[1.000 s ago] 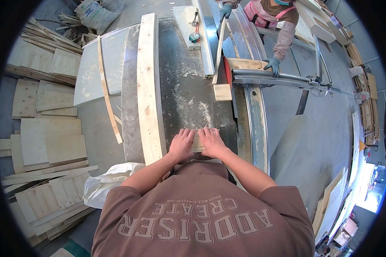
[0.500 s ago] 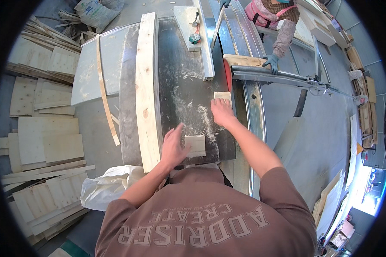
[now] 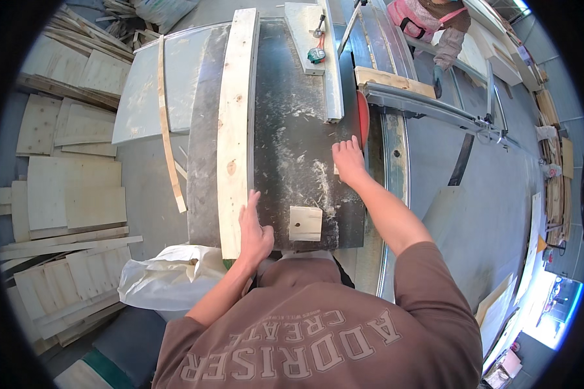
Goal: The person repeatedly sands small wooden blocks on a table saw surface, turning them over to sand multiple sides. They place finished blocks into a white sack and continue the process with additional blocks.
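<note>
My left hand (image 3: 255, 232) is open, fingers stretched out beside the near end of a long pale wooden board (image 3: 235, 129); nothing is in its grasp. To its right, a small square wood block (image 3: 306, 224) with a dark knot lies on the dark saw table (image 3: 285, 149), apart from both hands. My right hand (image 3: 350, 162) curls its fingers over another small wood block (image 3: 336, 170), of which only a pale sliver shows. Just beyond that hand stands a red, curved saw part (image 3: 363, 117).
Metal fence (image 3: 331, 84) beyond my right hand; tape measure (image 3: 316, 56) on a pale board beside it. A co-worker's gloved hand (image 3: 437, 81) is by a wooden strip (image 3: 396, 81) at the far right. White sack (image 3: 169, 279) at lower left; stacked boards (image 3: 78, 175) further left.
My left hand has come off the near block and moved left toward the long board. My right hand now covers most of its block. The co-worker's hand has shifted right along the strip.
</note>
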`<action>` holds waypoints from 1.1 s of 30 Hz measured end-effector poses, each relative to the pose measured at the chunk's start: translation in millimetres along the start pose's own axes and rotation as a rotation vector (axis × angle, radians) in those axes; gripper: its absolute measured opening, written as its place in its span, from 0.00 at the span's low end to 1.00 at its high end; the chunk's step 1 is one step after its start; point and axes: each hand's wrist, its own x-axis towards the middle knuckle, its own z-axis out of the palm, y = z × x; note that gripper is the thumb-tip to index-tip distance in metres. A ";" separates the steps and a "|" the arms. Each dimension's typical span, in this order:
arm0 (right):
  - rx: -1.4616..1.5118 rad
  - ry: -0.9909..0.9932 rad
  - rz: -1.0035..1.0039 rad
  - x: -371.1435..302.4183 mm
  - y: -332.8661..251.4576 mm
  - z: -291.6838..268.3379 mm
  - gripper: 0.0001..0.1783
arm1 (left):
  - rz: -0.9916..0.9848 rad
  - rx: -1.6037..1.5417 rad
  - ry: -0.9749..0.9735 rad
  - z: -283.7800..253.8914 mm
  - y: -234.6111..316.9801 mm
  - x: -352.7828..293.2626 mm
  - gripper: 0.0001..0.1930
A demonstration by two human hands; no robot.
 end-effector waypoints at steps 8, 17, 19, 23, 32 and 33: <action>0.484 0.029 -0.162 -140.9 -79.2 -159.0 0.55 | -0.304 -0.166 -0.065 29.7 -26.2 1.5 0.25; 0.427 0.158 -0.182 -163.9 -131.8 -111.9 0.49 | -0.161 -0.032 -0.084 30.6 -0.4 3.6 0.39; 0.630 0.340 -0.136 -168.9 -124.7 -116.7 0.42 | 0.009 -0.091 0.010 32.5 7.5 -2.2 0.33; 1.720 0.301 0.077 -168.9 -104.9 -129.6 0.21 | -0.280 -0.894 -0.366 14.2 37.8 0.9 0.12; 2.201 0.129 -0.046 -166.3 -119.5 -133.8 0.20 | -0.527 -1.314 -0.579 23.5 56.2 11.4 0.22; 2.168 0.114 -0.038 -169.3 -119.8 -136.4 0.20 | -0.561 -1.337 -0.595 22.0 55.4 9.0 0.22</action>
